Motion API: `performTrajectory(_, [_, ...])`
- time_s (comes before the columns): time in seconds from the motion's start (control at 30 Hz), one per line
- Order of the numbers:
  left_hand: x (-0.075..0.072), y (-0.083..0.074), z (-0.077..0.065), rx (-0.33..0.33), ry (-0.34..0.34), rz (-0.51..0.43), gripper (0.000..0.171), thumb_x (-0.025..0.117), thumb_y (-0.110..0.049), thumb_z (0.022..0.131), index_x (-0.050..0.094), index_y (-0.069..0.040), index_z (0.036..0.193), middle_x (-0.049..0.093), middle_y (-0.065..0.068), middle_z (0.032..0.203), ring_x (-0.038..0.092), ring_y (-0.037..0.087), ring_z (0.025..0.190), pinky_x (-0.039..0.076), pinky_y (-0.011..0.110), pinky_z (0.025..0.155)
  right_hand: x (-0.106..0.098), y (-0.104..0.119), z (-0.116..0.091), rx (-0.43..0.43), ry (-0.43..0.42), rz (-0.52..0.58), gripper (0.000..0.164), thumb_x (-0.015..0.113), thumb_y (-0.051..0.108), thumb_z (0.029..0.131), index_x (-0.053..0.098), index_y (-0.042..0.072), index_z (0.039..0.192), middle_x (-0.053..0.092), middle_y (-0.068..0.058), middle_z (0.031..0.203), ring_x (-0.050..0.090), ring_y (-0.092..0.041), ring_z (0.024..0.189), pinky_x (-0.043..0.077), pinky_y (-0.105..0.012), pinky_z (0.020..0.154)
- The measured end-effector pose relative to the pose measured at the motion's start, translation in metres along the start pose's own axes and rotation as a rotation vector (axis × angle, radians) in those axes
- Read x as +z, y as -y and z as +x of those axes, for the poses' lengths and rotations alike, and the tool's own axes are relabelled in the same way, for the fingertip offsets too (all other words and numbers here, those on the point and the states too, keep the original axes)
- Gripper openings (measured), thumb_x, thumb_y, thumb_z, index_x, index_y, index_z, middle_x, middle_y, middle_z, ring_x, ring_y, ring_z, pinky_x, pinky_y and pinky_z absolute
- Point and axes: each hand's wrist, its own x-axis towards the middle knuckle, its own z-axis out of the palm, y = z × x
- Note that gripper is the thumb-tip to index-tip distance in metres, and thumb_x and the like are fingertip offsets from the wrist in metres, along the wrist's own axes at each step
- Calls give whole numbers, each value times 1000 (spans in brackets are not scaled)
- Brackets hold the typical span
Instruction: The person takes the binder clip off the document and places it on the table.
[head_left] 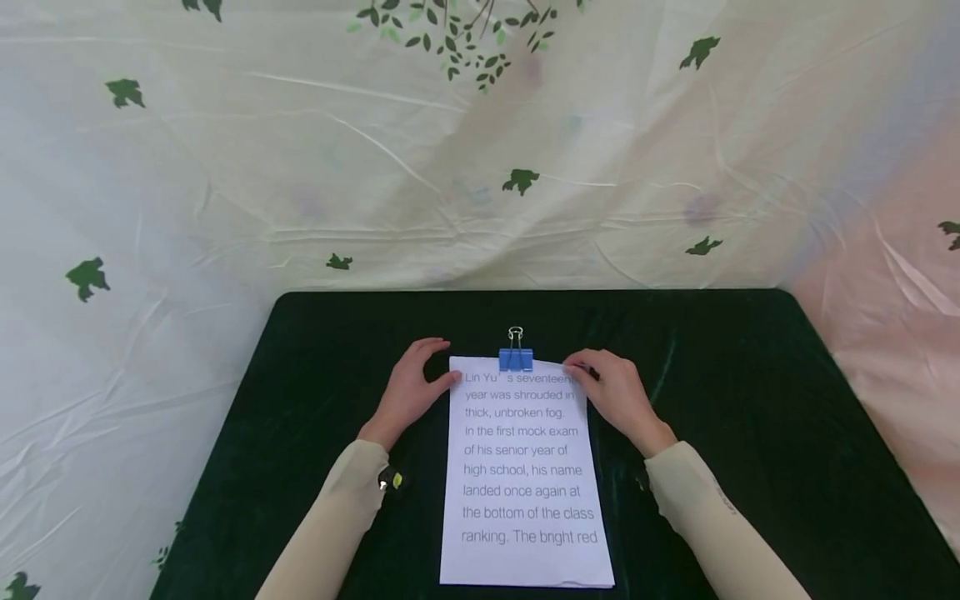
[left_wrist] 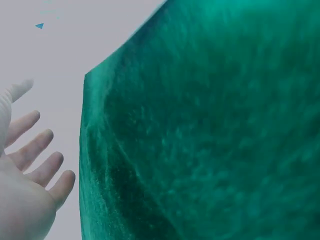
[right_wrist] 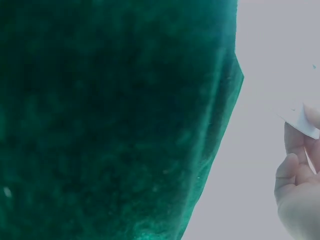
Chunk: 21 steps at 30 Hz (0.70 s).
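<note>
White rectangular paper [head_left: 525, 483] could tear at its blue metal clip [head_left: 516, 360] if your corner-pinching right hand [head_left: 617, 390] tugs; your left hand [head_left: 408, 389] is unclenched.

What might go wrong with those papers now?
The right hand pinches a top corner of the papers, so a hard tug might crease or tear it. The left hand isn't gripping, with just its thumb at the left edge, so the stack might twist. The blue clip sits only at the top, so the bottom pages could fan out.
</note>
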Motion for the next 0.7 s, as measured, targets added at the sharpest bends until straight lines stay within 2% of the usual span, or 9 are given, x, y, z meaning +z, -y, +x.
performTrajectory(0.13, [-3, 2, -10, -12, -40, -97, 56, 75, -35, 97, 55, -18, 147, 45, 7, 158, 42, 30, 144, 36, 54, 117, -3, 2, -4, -36, -40, 15, 12, 70, 14, 101, 75, 12, 111, 73, -7, 108, 62, -20, 86, 53, -40, 76])
performTrajectory(0.3, [-5, -1, -20, -20, -55, -215, 54, 74, -34, 97, 55, -21, 146, 48, 4, 156, 45, 29, 141, 38, 52, 115, -8, 5, -8, -73, -96, 42, 12, 71, 9, 99, 76, 10, 110, 74, -8, 108, 62, -21, 88, 53, -42, 77])
performTrajectory(0.47, [-8, -9, -24, -13, -32, -349, 52, 73, -33, 98, 56, -22, 146, 50, 3, 154, 47, 29, 140, 40, 51, 114, -12, 8, -13, -92, -134, 48, 13, 72, 6, 97, 76, 9, 110, 74, -7, 107, 62, -21, 89, 52, -44, 78])
performTrajectory(0.7, [-8, -18, -23, -33, 9, -495, 47, 71, -32, 100, 58, -22, 144, 56, 4, 146, 59, 26, 128, 48, 48, 107, -13, 12, -16, -117, -166, 37, 14, 74, 7, 96, 77, 10, 109, 74, -6, 106, 62, -20, 89, 50, -42, 78])
